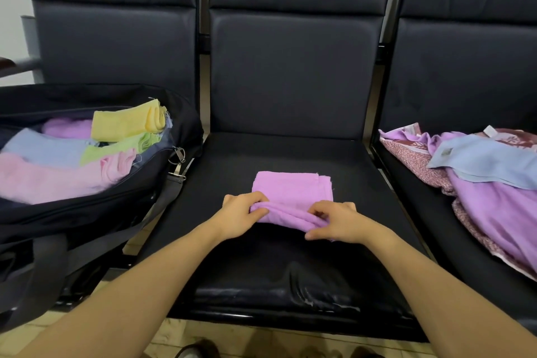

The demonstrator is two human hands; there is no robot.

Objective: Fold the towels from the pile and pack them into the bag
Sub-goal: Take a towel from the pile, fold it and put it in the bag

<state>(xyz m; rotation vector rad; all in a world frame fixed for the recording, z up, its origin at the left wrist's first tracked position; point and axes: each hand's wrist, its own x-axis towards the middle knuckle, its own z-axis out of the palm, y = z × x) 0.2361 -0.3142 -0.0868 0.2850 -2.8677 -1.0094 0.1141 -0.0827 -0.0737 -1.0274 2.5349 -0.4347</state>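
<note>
Your left hand (242, 216) and right hand (334, 222) both pinch the near edge of the purple towel (292, 192) on the middle seat (363, 212), low in the frame's center.

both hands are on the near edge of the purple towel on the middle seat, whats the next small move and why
Probably carry the near edge forward onto the far half. The left hand and right hand both grip the rolled-up near edge of the purple towel, which lies partly folded on the middle seat. It looks bigger than the folded towels in the bag, so one more fold seems due.
</note>
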